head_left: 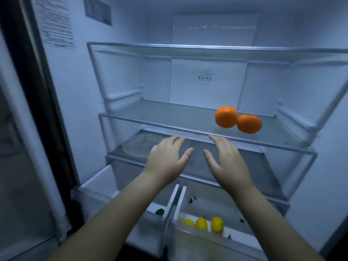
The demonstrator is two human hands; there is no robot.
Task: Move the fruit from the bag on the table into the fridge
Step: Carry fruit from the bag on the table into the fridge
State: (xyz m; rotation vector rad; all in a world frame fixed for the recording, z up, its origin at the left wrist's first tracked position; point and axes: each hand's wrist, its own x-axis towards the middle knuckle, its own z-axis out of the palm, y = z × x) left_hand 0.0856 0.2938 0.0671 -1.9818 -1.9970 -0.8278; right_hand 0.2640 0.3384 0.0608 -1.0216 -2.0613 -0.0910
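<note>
Two oranges (238, 120) lie touching on the right side of the fridge's middle glass shelf (169, 114). My left hand (166, 159) and my right hand (227, 161) hover side by side just below that shelf's front edge, both empty with fingers spread. Down in the open right drawer (216, 202) sit three yellow lemons (204, 224). Something dark green (160, 211) shows in the open left drawer (105, 182). The bag and the table are out of view.
The fridge stands open, its door (22, 147) at my left. An upper glass shelf (207, 48) spans the top and a lower shelf (131, 149) lies behind my hands. Dark specks dot the right drawer's floor.
</note>
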